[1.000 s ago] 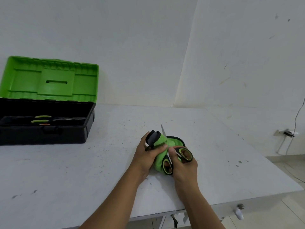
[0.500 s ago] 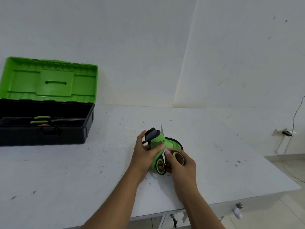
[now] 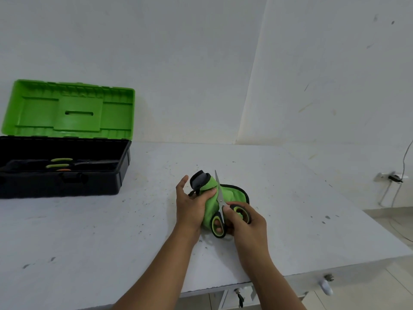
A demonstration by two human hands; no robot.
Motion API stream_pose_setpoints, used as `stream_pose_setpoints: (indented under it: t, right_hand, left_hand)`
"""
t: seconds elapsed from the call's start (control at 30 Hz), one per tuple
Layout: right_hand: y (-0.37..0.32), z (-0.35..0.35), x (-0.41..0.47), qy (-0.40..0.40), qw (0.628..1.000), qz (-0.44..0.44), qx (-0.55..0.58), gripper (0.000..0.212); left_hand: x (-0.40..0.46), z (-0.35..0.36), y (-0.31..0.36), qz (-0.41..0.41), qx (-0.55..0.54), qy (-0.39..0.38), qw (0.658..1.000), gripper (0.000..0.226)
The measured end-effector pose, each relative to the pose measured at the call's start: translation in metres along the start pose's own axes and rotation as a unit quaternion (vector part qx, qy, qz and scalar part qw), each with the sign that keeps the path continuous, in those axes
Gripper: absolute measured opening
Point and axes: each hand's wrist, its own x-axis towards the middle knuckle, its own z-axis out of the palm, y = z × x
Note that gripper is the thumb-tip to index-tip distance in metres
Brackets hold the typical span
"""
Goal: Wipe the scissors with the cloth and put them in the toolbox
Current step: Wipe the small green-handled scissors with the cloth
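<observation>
My right hand [image 3: 245,222] grips the scissors [image 3: 220,202] by their black-and-green handles, blades pointing away from me and up. A green cloth [image 3: 210,198] with black trim is bunched around the blades, and my left hand [image 3: 190,204] squeezes it against them with thumb and fingers. Part of the cloth lies on the white table [image 3: 279,209] behind the scissors. The toolbox [image 3: 64,171] sits at the far left, black body, green lid standing open.
Inside the toolbox lie other tools with green and orange handles [image 3: 59,163]. The table's front edge [image 3: 290,274] runs close under my right forearm. A wall socket with a cable [image 3: 393,177] is at the right, beyond the table.
The blades have slid further out of the cloth, showing more metal. My left hand has shifted its hold lower on the cloth, and both hands have drifted slightly left.
</observation>
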Motion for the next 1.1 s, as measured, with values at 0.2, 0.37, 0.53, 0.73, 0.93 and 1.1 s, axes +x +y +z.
stream_pose_setpoints:
  t: [0.2, 0.37, 0.53, 0.73, 0.93, 1.1]
  right_hand:
    - [0.002, -0.005, 0.003, 0.028, 0.999, 0.018, 0.019, 0.008]
    - [-0.001, -0.003, 0.004, 0.014, 0.999, 0.034, 0.036, 0.008]
    - [0.001, -0.001, 0.002, 0.002, 1.0, 0.02, 0.004, 0.01]
    - [0.0, -0.004, 0.002, 0.018, 0.999, 0.036, 0.034, 0.008]
    - [-0.002, -0.002, 0.001, 0.013, 0.999, 0.035, 0.032, 0.01]
    - [-0.002, -0.001, -0.001, 0.007, 0.999, 0.037, 0.019, 0.009]
  left_hand:
    - [0.003, -0.001, -0.006, 0.006, 0.053, -0.049, 0.997, 0.077]
    - [0.0, -0.003, -0.009, -0.003, 0.064, -0.082, 0.995, 0.08]
    - [0.008, -0.003, -0.005, 0.0, -0.015, 0.005, 1.0, 0.081]
    - [0.008, -0.003, -0.007, -0.004, 0.004, -0.025, 1.0, 0.07]
    - [0.002, -0.004, -0.009, -0.004, 0.054, -0.064, 0.996, 0.076]
    - [0.011, -0.005, -0.009, 0.002, 0.003, -0.019, 1.0, 0.08]
